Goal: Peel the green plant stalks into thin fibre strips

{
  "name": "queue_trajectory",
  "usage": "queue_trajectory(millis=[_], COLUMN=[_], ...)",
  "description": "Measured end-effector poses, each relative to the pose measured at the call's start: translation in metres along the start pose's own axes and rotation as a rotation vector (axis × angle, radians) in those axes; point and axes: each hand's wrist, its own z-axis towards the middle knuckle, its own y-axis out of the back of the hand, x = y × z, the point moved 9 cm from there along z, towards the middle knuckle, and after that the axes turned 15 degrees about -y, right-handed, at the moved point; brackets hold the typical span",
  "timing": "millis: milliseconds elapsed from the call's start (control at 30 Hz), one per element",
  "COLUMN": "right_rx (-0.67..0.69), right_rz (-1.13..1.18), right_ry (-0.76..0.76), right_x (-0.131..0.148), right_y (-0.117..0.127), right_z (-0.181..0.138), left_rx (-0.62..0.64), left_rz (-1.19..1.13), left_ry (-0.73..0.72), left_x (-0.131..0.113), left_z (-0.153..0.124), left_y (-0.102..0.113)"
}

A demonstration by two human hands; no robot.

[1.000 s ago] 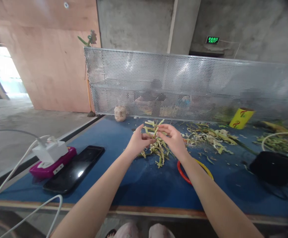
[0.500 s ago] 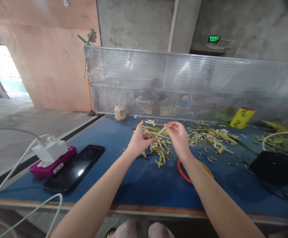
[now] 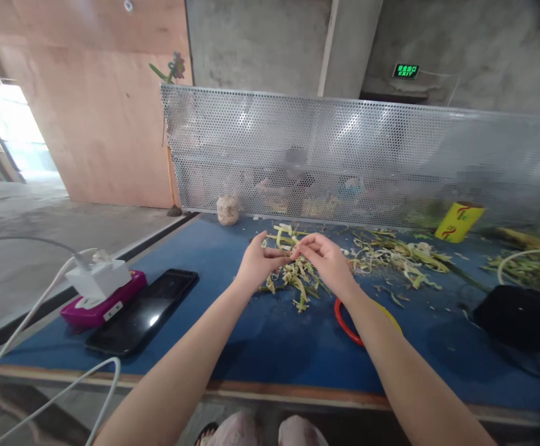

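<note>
Over the blue table (image 3: 270, 347), my left hand (image 3: 256, 265) and my right hand (image 3: 324, 257) meet fingertip to fingertip. Both are closed in a pinch on a thin, pale green plant strip (image 3: 294, 250), mostly hidden by the fingers. The left thumb points upward. Just beneath and behind the hands lies a heap of yellow-green plant scraps (image 3: 301, 285). More pale stalk peelings (image 3: 407, 255) are scattered to the right. Under my right forearm, a red ring (image 3: 343, 322) and a yellow ring-shaped edge (image 3: 394, 319) show partly.
On the left are a black phone (image 3: 144, 313), a purple power strip (image 3: 97, 313) with a white charger (image 3: 100, 279), and cables. A beige lump (image 3: 227, 210) stands before the perforated metal screen (image 3: 260, 124). To the right are a yellow wrapper roll (image 3: 459, 222) and a black object (image 3: 516, 316).
My right hand has moved left and its fingertips now meet those of my left hand. The strip stretched between them earlier is mostly covered. The view has shifted slightly.
</note>
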Motion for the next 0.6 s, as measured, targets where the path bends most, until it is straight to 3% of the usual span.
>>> queue_trajectory(millis=[167,300,600], right_rx=[-0.046,-0.101,-0.172], right_rz=[-0.397,-0.591,-0.74], right_ry=[0.144,0.136,0.105], right_x=[0.01,0.008,0.0], right_y=[-0.005,-0.005,-0.005], right_z=[-0.005,-0.007,-0.007], left_rx=[-0.066,-0.111,-0.027], left_rz=[-0.098,-0.117,-0.029], left_ry=[0.089,0.139,0.02], left_x=[0.0,0.0,-0.002], left_z=[-0.003,-0.006,-0.001], left_y=[0.001,0.002,0.0])
